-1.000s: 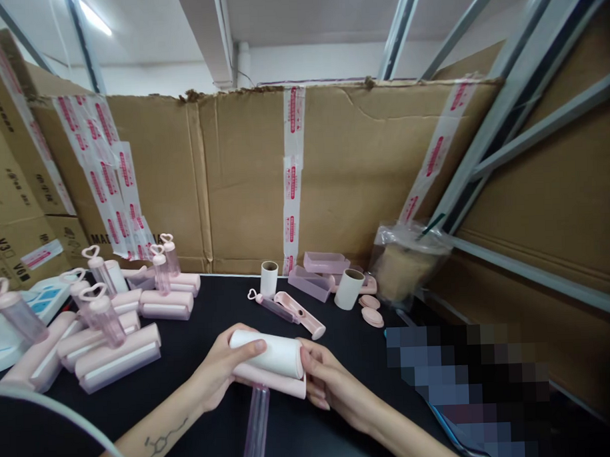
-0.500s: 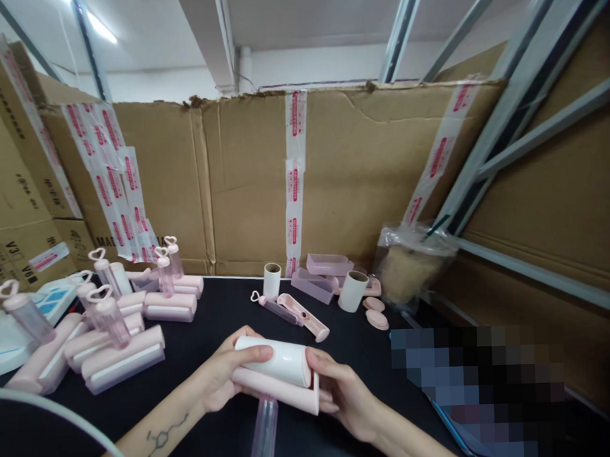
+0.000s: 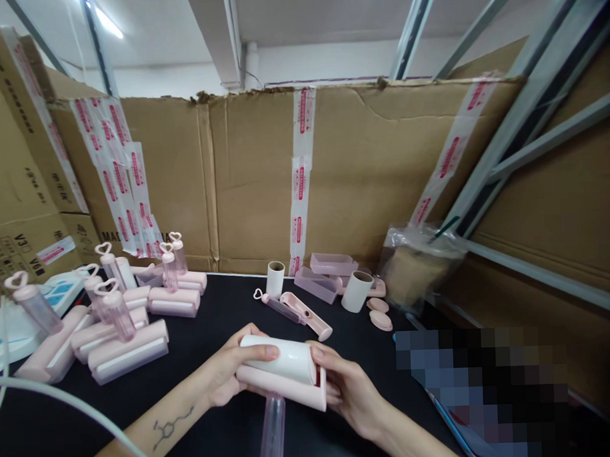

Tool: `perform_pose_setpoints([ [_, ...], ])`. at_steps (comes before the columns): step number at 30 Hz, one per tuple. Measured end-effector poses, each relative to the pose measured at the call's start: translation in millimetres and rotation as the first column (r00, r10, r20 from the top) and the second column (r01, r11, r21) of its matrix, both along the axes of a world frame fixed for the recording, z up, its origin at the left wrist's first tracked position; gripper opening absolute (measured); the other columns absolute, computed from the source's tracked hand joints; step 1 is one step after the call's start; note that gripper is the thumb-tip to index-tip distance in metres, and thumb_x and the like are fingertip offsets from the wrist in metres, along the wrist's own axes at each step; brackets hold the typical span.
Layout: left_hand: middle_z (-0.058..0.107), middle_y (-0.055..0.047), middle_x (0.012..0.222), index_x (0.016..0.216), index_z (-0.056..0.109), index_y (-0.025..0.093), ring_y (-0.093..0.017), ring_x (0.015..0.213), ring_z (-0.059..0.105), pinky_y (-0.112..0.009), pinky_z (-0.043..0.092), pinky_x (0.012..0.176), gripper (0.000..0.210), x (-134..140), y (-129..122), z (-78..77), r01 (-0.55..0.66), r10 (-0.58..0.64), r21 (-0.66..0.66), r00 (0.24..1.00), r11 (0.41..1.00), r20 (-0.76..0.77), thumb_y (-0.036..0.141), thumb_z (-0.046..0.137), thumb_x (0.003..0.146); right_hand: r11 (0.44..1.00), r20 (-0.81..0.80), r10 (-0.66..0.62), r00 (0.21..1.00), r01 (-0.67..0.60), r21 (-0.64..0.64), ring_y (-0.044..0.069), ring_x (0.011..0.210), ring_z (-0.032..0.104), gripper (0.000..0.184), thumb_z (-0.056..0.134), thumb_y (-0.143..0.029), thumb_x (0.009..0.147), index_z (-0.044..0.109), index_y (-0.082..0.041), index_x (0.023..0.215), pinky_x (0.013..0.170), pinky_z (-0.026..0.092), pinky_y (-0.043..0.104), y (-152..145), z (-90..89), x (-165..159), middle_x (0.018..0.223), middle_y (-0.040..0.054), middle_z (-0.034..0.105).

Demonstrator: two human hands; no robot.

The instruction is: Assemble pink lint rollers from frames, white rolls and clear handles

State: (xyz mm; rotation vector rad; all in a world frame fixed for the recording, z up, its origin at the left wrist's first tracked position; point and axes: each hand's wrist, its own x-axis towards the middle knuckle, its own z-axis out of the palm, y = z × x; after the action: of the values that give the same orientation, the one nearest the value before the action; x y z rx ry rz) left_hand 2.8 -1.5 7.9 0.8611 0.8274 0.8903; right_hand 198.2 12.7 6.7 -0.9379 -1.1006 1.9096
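My left hand (image 3: 240,366) is closed round the left end of a pink lint roller holder (image 3: 283,388), its thumb lying on the white roll (image 3: 279,356). The roll lies along the open side of the holder, with a small gap at its right end. My right hand (image 3: 344,384) grips the holder's right end, thumb and fingertips against the end of the roll and the end wall. A clear purplish handle (image 3: 272,433) points down from the holder toward me. The fingers under the holder are partly hidden.
Several finished-looking pink lint rollers (image 3: 129,351) lie at left. Behind my hands are an opened pink holder (image 3: 308,316), white rolls (image 3: 357,292), purple covers (image 3: 317,285) and round pink caps (image 3: 381,319). A plastic bag (image 3: 416,271) stands at right; a pale cable (image 3: 75,400) crosses front left.
The camera view has shifted slightly, so everything sits a little further right. Both hands keep their hold on the lint roller, with hardly any movement.
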Motion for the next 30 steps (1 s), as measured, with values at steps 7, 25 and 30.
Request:
perform_pose_setpoints([
  [7, 0.056, 0.003, 0.071, 0.078, 0.043, 0.021, -0.015, 0.064, 0.057, -0.025, 0.050, 0.050, 0.038, -4.9, -0.7, 4.4, -0.042, 0.045, 0.057, 0.997, 0.997, -0.056, 0.031, 0.076, 0.061, 0.983, 0.094, 0.060, 0.994, -0.075, 0.167, 0.001, 0.030, 0.023, 0.043, 0.067, -0.053, 0.066, 0.040, -0.020, 0.060, 0.030, 0.012, 0.016, 1.4, -2.9, 2.1, 0.046, -0.0091, 0.041],
  [25, 0.057, -0.004, 0.099, 0.116, 0.039, 0.024, -0.019, 0.091, 0.059, -0.034, 0.051, 0.074, 0.054, -9.4, 1.0, 0.2, -0.256, 0.250, 0.173, 0.966, 0.951, 0.060, 0.039, 0.068, 0.073, 0.907, 0.172, -0.139, 0.975, 0.056, 0.418, 0.013, 0.048, 0.061, 0.036, 0.062, -0.045, 0.077, 0.058, -0.014, 0.096, 0.047, 0.052, 0.026, 8.3, 0.8, 1.9, 0.064, -0.0004, 0.061],
  [30, 0.060, -0.003, 0.082, 0.101, 0.044, 0.017, -0.015, 0.068, 0.060, -0.026, 0.047, 0.058, 0.043, -7.1, 6.0, -20.6, 0.000, 0.102, 0.311, 0.944, 0.951, -0.315, 0.038, 0.067, 0.072, 0.744, 0.232, -0.325, 0.917, 0.097, 0.661, 0.016, 0.058, 0.065, 0.033, 0.050, -0.050, 0.085, 0.050, -0.019, 0.095, 0.054, 0.056, 0.030, 9.5, 1.4, 9.9, 0.075, 0.0003, 0.061],
])
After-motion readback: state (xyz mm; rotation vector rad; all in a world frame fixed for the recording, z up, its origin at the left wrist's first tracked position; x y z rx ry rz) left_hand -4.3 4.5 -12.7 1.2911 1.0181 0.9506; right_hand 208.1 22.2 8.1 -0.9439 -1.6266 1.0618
